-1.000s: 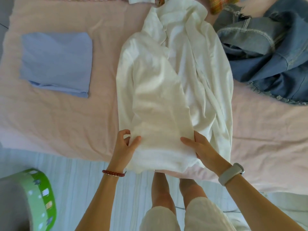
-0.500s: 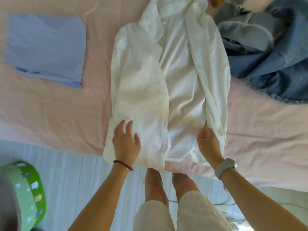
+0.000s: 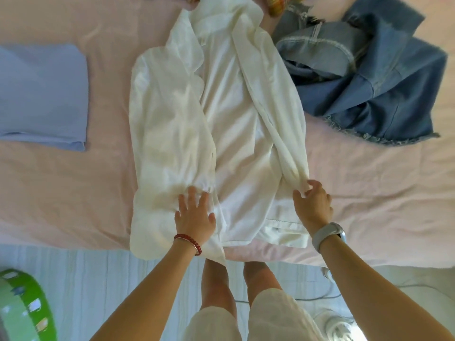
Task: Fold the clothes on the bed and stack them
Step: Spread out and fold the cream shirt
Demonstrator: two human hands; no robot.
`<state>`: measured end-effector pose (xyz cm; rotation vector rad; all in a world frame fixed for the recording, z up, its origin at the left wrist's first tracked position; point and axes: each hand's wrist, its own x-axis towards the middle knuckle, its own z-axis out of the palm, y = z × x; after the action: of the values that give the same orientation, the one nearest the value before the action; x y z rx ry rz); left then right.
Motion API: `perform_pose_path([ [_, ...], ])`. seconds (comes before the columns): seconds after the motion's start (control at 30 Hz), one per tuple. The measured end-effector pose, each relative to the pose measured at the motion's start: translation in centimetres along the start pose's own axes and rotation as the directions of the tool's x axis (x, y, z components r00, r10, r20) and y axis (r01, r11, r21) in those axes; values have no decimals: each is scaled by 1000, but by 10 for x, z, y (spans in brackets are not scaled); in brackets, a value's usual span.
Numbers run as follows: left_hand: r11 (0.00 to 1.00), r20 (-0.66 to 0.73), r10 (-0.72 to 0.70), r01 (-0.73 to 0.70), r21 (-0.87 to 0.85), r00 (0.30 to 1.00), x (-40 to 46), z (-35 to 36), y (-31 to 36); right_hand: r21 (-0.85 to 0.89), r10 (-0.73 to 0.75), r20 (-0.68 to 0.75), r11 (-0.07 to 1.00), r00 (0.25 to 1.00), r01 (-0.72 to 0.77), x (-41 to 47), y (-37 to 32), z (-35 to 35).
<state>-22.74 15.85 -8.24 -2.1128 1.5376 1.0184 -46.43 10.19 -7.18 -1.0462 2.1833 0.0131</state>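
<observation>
Fingers (image 3: 190, 196) of the left hand (image 3: 194, 219) lie straight and spread, pressing flat on the lower left panel of the white shirt (image 3: 234, 124), holding it down against the bed (image 3: 369, 193). On the other side the right hand (image 3: 312, 205) has thumb and fingers curled in a pinch on the end of the shirt's right sleeve (image 3: 283, 114), which runs in a long band down over the right front.

The shirt lies lengthwise in the middle of the pink bed, collar away from the person and hem hanging slightly over the near edge. One blue garment (image 3: 44, 94) sits folded flat to the left, well apart from the shirt; a heap of denim (image 3: 369, 82) lies crumpled on the right, just beside the shirt's shoulder (a bit of plaid cloth peeks out at the top edge too).

Judging by this, the step in hand is tidying the sleeve inward so the shirt becomes a narrow strip. The next move seems to call for laying that sleeve flat along the body, then bringing the hem up toward the collar, keeping the left panel from slipping. After that the shirt belongs on the folded blue piece; the denim is not yet folded.
</observation>
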Motion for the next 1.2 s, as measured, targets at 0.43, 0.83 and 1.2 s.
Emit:
perform_pose_path([
  [0.43,473,287,63,225,-852,956,22,-29,59,345,-504,326,851,800,396,-45,0,6],
  [0.83,299,102,-31,107,-948,994,-1,-23,55,592,-221,326,806,919,-17,-11,-25,8],
  [1.2,366,-72,-204,8,-931,976,-3,-26,63,172,-17,-495,978,868,117,39,32,-90],
])
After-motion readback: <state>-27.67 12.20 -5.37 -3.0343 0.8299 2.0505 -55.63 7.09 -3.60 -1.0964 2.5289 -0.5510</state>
